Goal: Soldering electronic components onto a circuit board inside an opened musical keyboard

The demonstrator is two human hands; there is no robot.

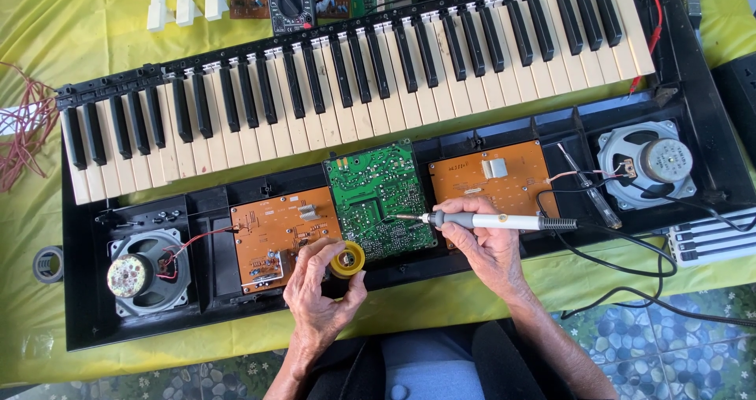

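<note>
Yellow cloth is covering the counter (94, 22), and an opened-up electronic keyboard (693, 93) is being laid out on it with its black-and-white key bed (354, 77) tipped back toward the far side. So, the guts: a green circuit board (378, 191) is being shown in the middle of the black case, with an orange board (272, 231) just left of it and another orange board (492, 175) just right. A round speaker (146, 272) is sitting at the near left end, a second speaker (647, 164) at the right end.

A soldering iron (488, 221) is being gripped by the right hand (484, 246), fingers closed around its white handle, and its tip is being held over the near right part of the green board; whether it's actually touching can't be told. A small yellow spool (346, 260) is being pinched by the left hand (319, 290), thumb and fingers wrapped round it, right at the near edge of the green board, just beside the left orange board.

A screwdriver (591, 187) is lying between the right orange board and the right speaker. A black multimeter (290, 2) is being kept at the far edge, with three loose white keys (185, 2) to its left. A tangle of red wire (24, 124) is lying at the far left, and a roll of tape (49, 264) near it.
</note>
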